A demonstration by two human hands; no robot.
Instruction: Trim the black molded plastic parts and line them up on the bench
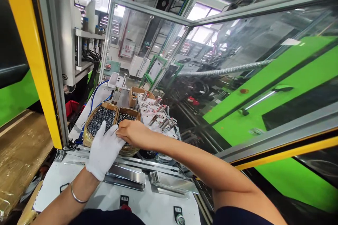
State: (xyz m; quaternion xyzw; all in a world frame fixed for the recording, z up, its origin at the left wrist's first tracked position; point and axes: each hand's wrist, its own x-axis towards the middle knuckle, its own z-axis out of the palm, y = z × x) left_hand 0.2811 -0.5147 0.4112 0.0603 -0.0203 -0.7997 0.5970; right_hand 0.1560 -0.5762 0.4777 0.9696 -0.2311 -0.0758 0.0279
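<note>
My left hand [105, 151], in a white glove, is over the front edge of a cardboard box [88, 140] full of small dark metal parts [101, 119] that look like nuts. Its fingers are stretched and apart. My bare right hand [134, 134] reaches in from the right with fingertips pinched together, touching or nearly touching the gloved fingers. Whatever the pinch holds, if anything, is hidden. Below the right hand stands a second box [132, 150] of small metal parts [126, 116], partly covered by that hand.
Stacked metal plates [126, 177] and another stack [171, 182] lie on the white table [148, 204]. Behind the boxes are a white fixture with clamps [158, 114] and a third box [132, 102]. Framed clear panels [148, 42] and a yellow-edged post [34, 49] surround the station.
</note>
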